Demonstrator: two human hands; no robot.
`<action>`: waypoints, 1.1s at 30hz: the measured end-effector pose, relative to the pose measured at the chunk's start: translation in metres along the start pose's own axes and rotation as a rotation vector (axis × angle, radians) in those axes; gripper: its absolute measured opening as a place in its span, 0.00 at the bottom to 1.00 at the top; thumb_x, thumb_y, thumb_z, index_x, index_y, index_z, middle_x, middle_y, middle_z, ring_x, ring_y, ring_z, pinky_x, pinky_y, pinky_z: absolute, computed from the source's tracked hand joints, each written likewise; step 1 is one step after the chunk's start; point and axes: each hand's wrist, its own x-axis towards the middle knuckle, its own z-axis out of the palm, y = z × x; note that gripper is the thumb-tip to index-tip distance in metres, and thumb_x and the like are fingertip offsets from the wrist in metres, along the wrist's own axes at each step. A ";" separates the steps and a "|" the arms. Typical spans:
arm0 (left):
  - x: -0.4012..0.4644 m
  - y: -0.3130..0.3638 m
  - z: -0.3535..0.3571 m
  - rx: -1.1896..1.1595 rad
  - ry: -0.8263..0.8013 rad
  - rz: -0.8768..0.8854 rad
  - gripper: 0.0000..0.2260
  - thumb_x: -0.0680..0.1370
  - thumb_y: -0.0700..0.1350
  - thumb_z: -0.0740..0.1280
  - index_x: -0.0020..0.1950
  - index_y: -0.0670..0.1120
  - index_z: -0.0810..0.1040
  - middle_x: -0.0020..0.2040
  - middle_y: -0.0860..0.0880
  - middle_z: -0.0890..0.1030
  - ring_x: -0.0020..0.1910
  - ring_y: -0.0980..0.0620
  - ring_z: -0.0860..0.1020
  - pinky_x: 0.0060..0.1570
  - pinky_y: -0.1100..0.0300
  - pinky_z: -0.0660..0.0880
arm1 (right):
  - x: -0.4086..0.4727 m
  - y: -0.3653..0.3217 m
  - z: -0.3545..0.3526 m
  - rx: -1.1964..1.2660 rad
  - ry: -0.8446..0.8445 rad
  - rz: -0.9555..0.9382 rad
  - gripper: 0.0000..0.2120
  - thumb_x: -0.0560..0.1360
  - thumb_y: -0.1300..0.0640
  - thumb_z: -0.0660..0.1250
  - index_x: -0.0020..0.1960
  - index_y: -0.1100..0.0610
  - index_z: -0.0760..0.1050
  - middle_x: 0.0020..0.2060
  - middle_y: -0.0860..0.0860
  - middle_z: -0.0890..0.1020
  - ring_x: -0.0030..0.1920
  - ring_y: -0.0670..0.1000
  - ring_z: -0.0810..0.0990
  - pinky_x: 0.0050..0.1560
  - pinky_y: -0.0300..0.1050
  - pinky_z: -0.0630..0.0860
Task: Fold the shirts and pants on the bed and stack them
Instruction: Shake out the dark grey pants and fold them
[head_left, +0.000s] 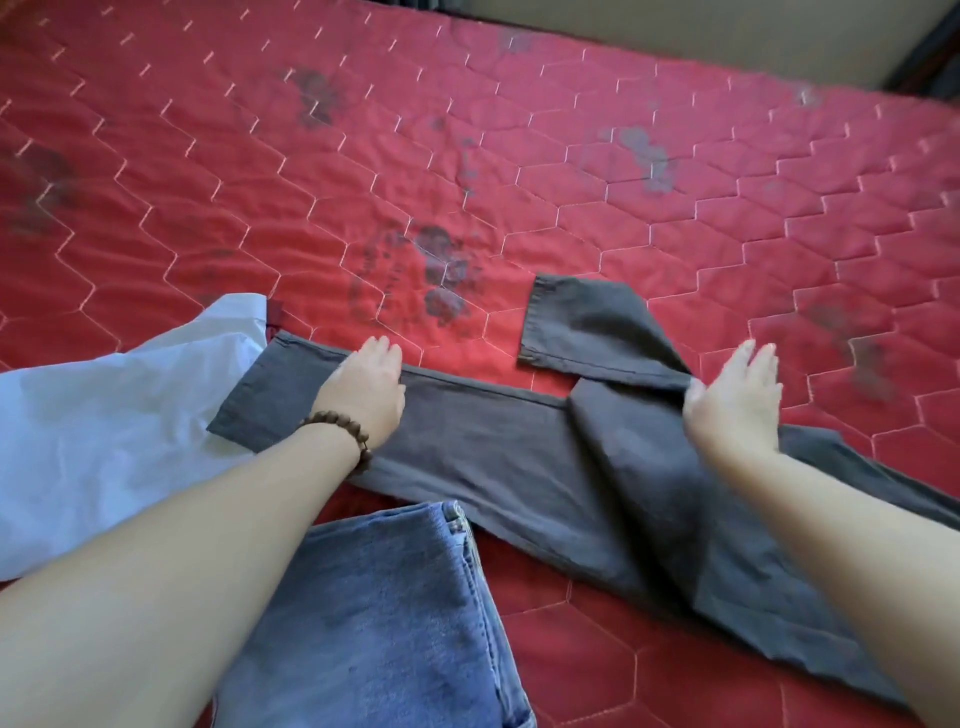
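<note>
— So, which way do the dark grey pants (493, 457) run?

— Mostly left to right across the red quilted bed cover (571, 156). One leg lies flat and straight, its hem at the left end, overlapping the edge of a white shirt (104, 415). The long axis tilts a little, lower toward the right, where the wider part of the garment runs off toward the near right corner.

— And the other leg?

— It is bent back on itself. Its hem points up and to the left, lying apart from the straight leg, with bare red cover between the two.

— Where are the hands?

— The left hand (363, 395) lies palm down on the straight leg near its hem, fingers straight and close together, reaching the far seam. A brown bead bracelet (343, 436) sits on that wrist. The right hand (732, 400) rests at the fold where the bent leg turns, fingers straight and slightly spread, nothing gripped.

— Anything else nearby?

— Blue jeans (389, 623), folded, lie at the near edge, just below the grey leg and touching it.

— Any label or writing?

— None that I can read; the dark patches on the cover are blurred.
</note>
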 end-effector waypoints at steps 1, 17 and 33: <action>-0.001 0.001 0.007 0.047 -0.064 0.022 0.25 0.82 0.48 0.55 0.76 0.39 0.54 0.77 0.41 0.57 0.76 0.46 0.54 0.73 0.55 0.53 | -0.013 0.002 0.009 -0.071 0.055 -0.153 0.34 0.78 0.57 0.61 0.76 0.68 0.49 0.75 0.66 0.51 0.76 0.62 0.50 0.75 0.55 0.47; -0.031 -0.063 0.094 0.088 -0.098 -0.146 0.37 0.65 0.74 0.26 0.70 0.59 0.25 0.76 0.48 0.31 0.75 0.46 0.32 0.73 0.44 0.38 | -0.101 -0.094 0.148 -0.291 -0.210 -0.801 0.37 0.72 0.25 0.39 0.76 0.41 0.42 0.77 0.52 0.43 0.77 0.52 0.38 0.73 0.63 0.35; -0.020 -0.024 0.074 0.040 -0.116 -0.227 0.35 0.79 0.64 0.50 0.78 0.47 0.41 0.78 0.44 0.42 0.77 0.46 0.41 0.73 0.41 0.46 | 0.025 -0.042 0.080 -0.434 -0.043 -0.400 0.32 0.77 0.62 0.55 0.78 0.54 0.46 0.78 0.54 0.50 0.77 0.54 0.49 0.75 0.58 0.48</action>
